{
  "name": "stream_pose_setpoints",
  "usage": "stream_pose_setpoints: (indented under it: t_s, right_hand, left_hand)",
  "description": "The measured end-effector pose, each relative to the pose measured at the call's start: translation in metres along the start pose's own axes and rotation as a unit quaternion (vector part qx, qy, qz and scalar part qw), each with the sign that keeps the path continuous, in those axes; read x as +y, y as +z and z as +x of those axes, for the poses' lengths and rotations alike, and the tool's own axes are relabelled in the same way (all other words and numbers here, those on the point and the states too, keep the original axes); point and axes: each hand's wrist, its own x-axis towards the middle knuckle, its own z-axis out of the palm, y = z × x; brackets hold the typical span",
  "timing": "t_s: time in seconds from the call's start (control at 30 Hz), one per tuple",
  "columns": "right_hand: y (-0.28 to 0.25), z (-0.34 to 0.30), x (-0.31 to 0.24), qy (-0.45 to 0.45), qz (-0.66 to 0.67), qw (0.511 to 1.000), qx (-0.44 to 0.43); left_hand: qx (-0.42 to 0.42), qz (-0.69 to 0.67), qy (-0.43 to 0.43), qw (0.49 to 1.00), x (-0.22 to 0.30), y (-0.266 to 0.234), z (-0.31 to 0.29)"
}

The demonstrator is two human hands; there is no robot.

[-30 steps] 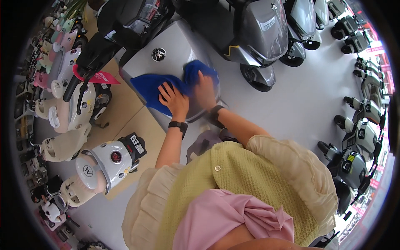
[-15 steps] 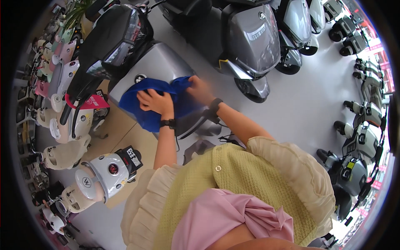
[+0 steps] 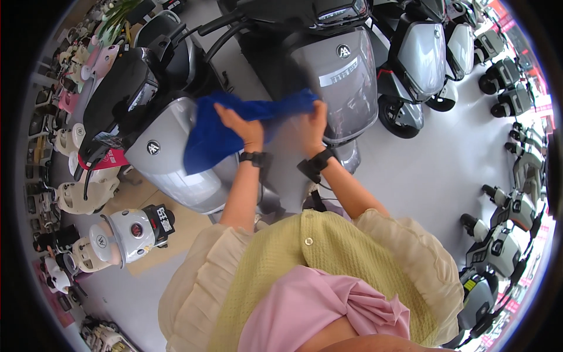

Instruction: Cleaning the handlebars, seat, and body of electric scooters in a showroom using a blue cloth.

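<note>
A blue cloth [image 3: 211,138] is stretched between my two hands, in the gap between two grey scooters. My left hand [image 3: 245,130] holds its middle, with the cloth draping down to the left over the edge of the left scooter's silver-grey front panel [image 3: 170,158]. My right hand [image 3: 315,120], partly blurred, is closed on the cloth's right end. That hand is beside the left edge of the second scooter's grey front panel [image 3: 349,82]. Some fingers of my left hand are hidden by the cloth.
More scooters [image 3: 419,58] stand in a row at the far right, and others line the right side. A small white scooter [image 3: 129,232] stands at the left. Black handlebars [image 3: 226,26] jut out near the top. A green plant [image 3: 117,20] is at the far left.
My hands and the blue cloth have come off the middle of the left scooter's front panel and moved right, toward the second scooter. The view has shifted right too.
</note>
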Motion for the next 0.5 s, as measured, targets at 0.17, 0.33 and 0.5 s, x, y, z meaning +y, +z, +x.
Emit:
stream_pose_setpoints:
  t_s: [0.17,0.33,0.5]
  right_hand:
    - [-0.040,0.096,0.016,-0.072,-0.036,0.994,0.074]
    - [-0.054,0.159,0.057,-0.096,-0.462,0.876,-0.102]
    - [-0.059,0.162,0.088,-0.175,-0.472,0.862,-0.062]
  left_hand:
    - [-0.140,-0.173,-0.146,0.964,0.084,0.096,0.006]
    - [-0.448,0.103,-0.019,0.888,0.110,0.161,0.030]
    - [-0.364,0.175,0.012,0.915,0.110,0.183,0.025]
